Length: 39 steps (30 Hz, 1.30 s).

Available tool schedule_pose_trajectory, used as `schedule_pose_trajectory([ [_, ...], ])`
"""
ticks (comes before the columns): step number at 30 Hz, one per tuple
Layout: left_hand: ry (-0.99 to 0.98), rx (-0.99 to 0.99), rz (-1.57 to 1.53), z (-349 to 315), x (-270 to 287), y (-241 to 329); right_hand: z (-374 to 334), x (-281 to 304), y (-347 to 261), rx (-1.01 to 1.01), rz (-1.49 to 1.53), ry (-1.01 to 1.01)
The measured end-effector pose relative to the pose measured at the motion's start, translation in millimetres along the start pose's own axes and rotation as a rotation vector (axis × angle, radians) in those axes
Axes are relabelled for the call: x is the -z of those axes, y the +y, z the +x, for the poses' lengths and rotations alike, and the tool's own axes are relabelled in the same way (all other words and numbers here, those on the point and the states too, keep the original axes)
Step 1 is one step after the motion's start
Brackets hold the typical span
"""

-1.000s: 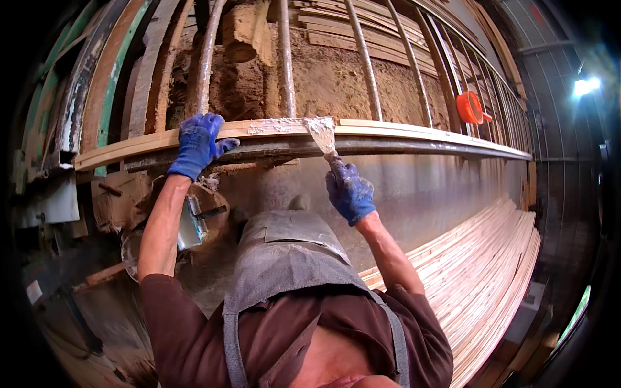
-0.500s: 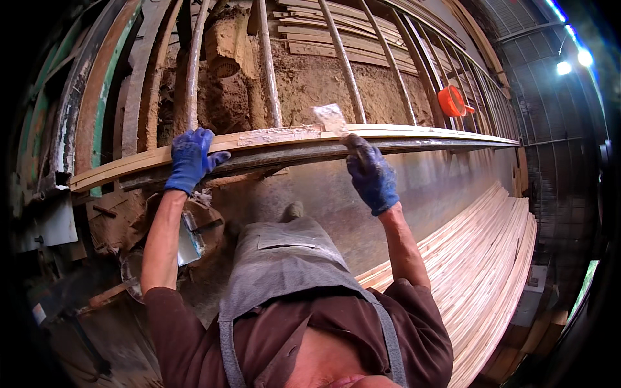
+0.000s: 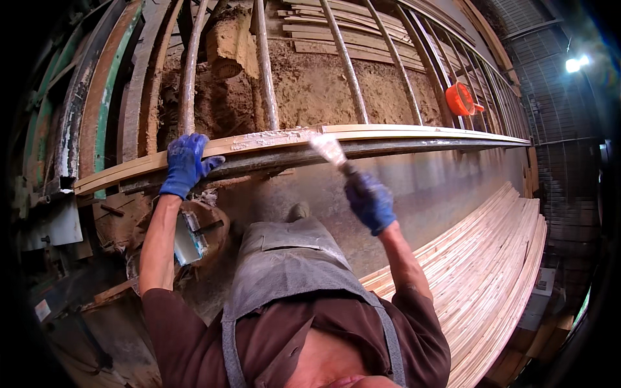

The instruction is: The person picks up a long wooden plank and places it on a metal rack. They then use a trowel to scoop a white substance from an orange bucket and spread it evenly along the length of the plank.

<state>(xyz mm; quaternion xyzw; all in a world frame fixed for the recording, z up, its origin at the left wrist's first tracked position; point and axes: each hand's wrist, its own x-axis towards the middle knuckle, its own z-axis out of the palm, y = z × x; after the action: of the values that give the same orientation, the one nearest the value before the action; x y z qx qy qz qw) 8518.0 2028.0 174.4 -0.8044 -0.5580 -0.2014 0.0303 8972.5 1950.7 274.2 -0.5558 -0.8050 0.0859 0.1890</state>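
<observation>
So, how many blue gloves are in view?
2: one on the left hand, which rests on the wood strips; one on the right hand, which grips the scraper.

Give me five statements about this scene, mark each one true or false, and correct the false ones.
1. The left hand is on the pale wooden strips. True.
2. The right hand holds a hammer. False: it holds a scraper with a broad, whitish blade.
3. White material is smeared on part of the strips between the two hands. True.
4. Both hands are bare. False: both wear blue gloves.
5. The orange cup is at the left side of the picture. False: it is toward the right, beyond the strips.
</observation>
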Motion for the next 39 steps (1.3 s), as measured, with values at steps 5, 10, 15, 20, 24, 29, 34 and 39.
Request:
schedule_pose_trajectory([
  [5,0.011,0.001,0.006,-4.0,3.9,-0.7,35.5,34.2,-27.0,-0.436,1.001,-0.063],
  [10,-0.027,0.003,-0.009,2.8,1.3,2.1,7.5,-93.0,22.3,-0.438,1.115,-0.003],
  [15,-0.006,0.003,-0.036,-1.1,9.8,0.0,-5.2,-127.8,34.4,-0.766,1.508,-0.037],
  [20,0.046,-0.038,-0.025,6.0,0.8,6.8,-80.9,-129.6,88.6,-0.688,1.226,-0.008],
  [24,0.04,0.011,-0.001,1.8,-6.0,9.7,-112.9,-30.9,110.2,-0.741,1.219,0.205],
  [29,-0.105,0.107,0.024,-8.2,-6.2,0.2,-50.2,95.3,103.0,-0.849,1.012,0.222],
  [34,-0.083,0.101,0.031,-6.3,-6.3,2.4,-2.4,33.2,134.5,-0.175,0.216,0.256],
  [39,-0.122,0.108,0.102,-1.0,8.4,10.7,-2.2,-29.5,94.6,0.03,0.268,0.024],
])
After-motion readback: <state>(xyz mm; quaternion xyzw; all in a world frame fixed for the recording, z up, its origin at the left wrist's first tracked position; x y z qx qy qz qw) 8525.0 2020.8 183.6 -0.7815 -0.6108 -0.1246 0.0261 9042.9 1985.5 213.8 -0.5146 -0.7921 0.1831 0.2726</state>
